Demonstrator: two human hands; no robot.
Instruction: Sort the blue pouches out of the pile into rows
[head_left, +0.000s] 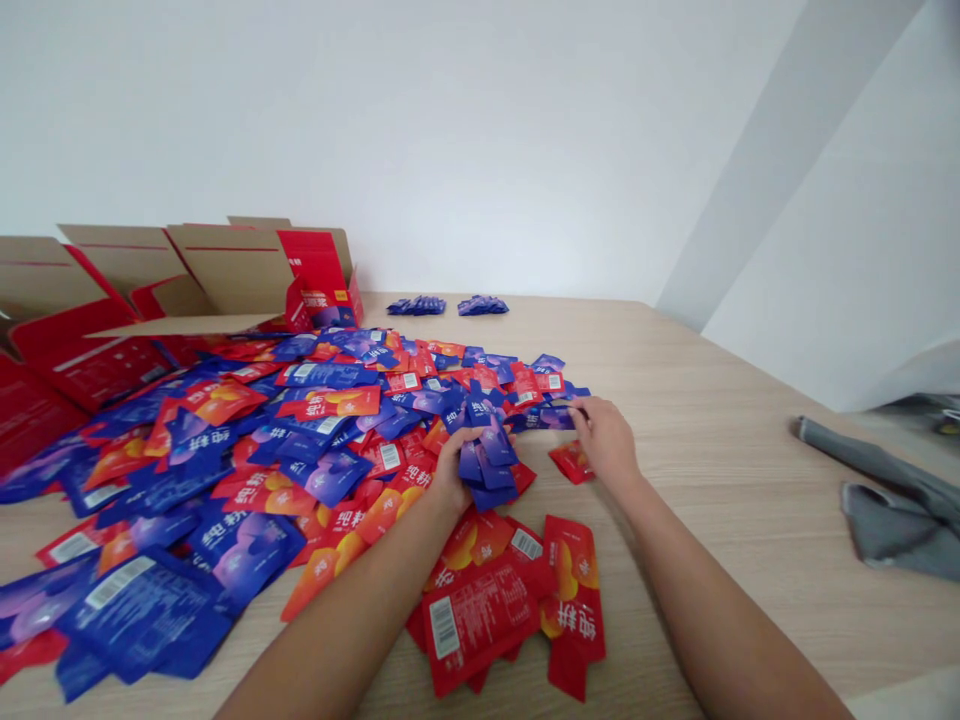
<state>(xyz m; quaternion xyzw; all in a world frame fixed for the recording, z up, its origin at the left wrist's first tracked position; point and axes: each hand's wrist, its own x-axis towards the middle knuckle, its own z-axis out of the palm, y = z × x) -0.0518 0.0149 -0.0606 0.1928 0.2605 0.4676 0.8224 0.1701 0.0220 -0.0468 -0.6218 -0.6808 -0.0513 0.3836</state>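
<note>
Several blue sachets (489, 462) are bunched in my left hand (452, 468), whose fingers are closed round their left side. My right hand (606, 432) pinches the right end of another blue sachet (551, 417) at the edge of the pile. Just below that hand lies a small red sachet (571, 461) on the table. A wide heap of blue and red sachets (330, 400) spreads from the left up to my hands. Nearer to me, between my forearms, red sachets (487, 620) overlap in a loose group.
Open red cardboard boxes (319, 265) stand in a row at the back left. Two small stacks of blue sachets (482, 305) lie by the wall at the table's far edge. On the right is a grey cloth (892, 500) lying on the wooden table (720, 430).
</note>
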